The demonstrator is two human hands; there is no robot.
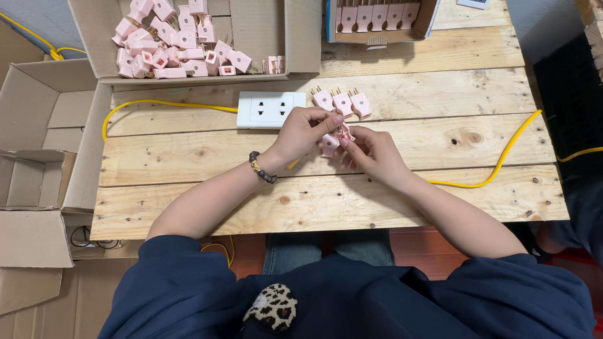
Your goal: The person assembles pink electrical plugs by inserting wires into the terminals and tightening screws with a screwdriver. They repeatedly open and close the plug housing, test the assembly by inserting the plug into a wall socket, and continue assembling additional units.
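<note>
Over the middle of a wooden pallet table point(188, 188), both my hands meet around a small pink plug point(331, 143). My left hand point(303, 130) pinches its upper part with thumb and fingers. My right hand point(369, 149) grips the plug from the right and below. Part of the plug is hidden by my fingers. Just beyond my hands, three pink plugs point(342, 102) lie in a row, prongs pointing away. A white wall socket plate point(271, 109) lies to their left, with a yellow cable point(163, 103) leading off it.
An open cardboard box point(257, 37) at the back left holds several loose pink plugs point(169, 41). A smaller box point(377, 16) at the back holds plugs lined up. Another yellow cable point(502, 160) crosses the table's right side. Empty cardboard boxes point(38, 182) stand left of the table.
</note>
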